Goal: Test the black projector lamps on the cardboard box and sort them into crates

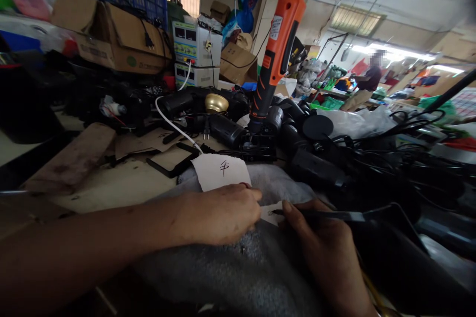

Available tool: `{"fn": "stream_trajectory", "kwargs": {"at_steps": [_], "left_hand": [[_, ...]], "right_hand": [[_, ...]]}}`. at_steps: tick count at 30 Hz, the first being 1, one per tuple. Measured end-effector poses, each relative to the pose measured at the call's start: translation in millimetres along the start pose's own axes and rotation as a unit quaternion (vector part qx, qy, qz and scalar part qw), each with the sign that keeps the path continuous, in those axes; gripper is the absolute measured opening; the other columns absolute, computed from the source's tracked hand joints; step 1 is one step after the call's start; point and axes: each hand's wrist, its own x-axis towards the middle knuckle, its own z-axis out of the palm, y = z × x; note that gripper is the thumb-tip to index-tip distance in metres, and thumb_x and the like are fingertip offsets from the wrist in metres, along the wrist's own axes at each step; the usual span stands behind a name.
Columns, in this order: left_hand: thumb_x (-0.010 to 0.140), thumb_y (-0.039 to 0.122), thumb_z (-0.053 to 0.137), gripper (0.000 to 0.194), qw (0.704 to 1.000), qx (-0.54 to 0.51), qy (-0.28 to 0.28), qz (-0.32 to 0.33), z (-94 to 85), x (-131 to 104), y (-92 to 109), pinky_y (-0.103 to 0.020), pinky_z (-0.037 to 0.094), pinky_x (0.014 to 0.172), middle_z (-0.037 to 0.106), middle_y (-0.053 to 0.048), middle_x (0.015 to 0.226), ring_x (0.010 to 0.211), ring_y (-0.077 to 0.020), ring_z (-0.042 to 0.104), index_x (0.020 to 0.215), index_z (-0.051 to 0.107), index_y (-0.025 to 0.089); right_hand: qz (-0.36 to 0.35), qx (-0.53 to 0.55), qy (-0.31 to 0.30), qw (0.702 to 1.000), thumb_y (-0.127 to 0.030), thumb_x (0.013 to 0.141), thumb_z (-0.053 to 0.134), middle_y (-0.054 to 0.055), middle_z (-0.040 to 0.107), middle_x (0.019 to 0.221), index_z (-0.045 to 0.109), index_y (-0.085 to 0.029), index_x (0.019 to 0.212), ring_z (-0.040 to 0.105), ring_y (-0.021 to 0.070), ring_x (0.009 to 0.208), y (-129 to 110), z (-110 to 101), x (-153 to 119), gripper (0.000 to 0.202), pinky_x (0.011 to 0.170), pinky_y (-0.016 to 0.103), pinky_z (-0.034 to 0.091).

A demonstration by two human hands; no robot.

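My right hand (pixel 327 242) grips a dark pen (pixel 334 215), its tip on a small white paper piece (pixel 273 213) that bears a few marks. My left hand (pixel 226 213) is closed, its curled fingers pressed at the left edge of that paper. Just behind my left hand lies a larger torn white paper (pixel 217 173) with a black handwritten character; my hand covers its lower edge. Whether the two pieces are joined cannot be seen. Beneath them is a grey cloth (pixel 253 267). Something small and red shows by my left fingers.
An orange and black electric screwdriver (pixel 278 44) hangs upright past the papers. Black cylindrical parts and cables (pixel 316 168) crowd the right. A wooden block (pixel 74 156) and a gold bowl-shaped piece (pixel 216 103) lie left and behind. A cardboard box (pixel 122 49) stands farther back; a person (pixel 366 81) stands far off.
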Motion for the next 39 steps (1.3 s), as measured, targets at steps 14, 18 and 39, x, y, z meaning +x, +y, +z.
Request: {"fn": "stream_trajectory", "kwargs": {"at_steps": [14,18,39], "left_hand": [[0.084,0.014,0.057,0.020,0.998,0.003,-0.069,-0.006,-0.9,3,1,-0.025,0.043,0.071,0.056,-0.003,0.079,0.071,-0.0146,0.055,0.065,0.062,0.014],[0.085,0.014,0.056,0.018,0.997,-0.021,-0.080,-0.012,-3.9,4,1,-0.027,0.045,0.074,0.057,-0.004,0.080,0.073,-0.0160,0.056,0.068,0.063,0.014],[0.063,0.013,0.074,0.016,0.965,-0.222,0.058,-0.127,20.2,24,-13,-0.022,0.039,0.057,0.059,0.003,0.069,0.066,-0.0144,0.054,0.074,0.064,0.017]], "right_hand": [[-0.031,0.038,0.020,0.999,-0.037,0.073,0.065,-0.001,0.062,0.051,0.064,-0.019,0.059,0.058,0.0136,0.049,-1,7,-1,0.023,0.047,0.021,0.047],[0.005,0.030,0.019,0.999,-0.042,0.072,0.067,0.000,0.061,0.049,0.062,-0.019,0.056,0.056,0.0147,0.048,-1,4,2,0.029,0.046,0.023,0.045],[-0.066,0.150,0.159,0.974,-0.046,0.087,0.050,0.002,0.057,0.052,0.054,-0.017,0.058,0.056,0.0140,0.052,-21,-21,-33,0.041,0.051,0.023,0.045]]}}
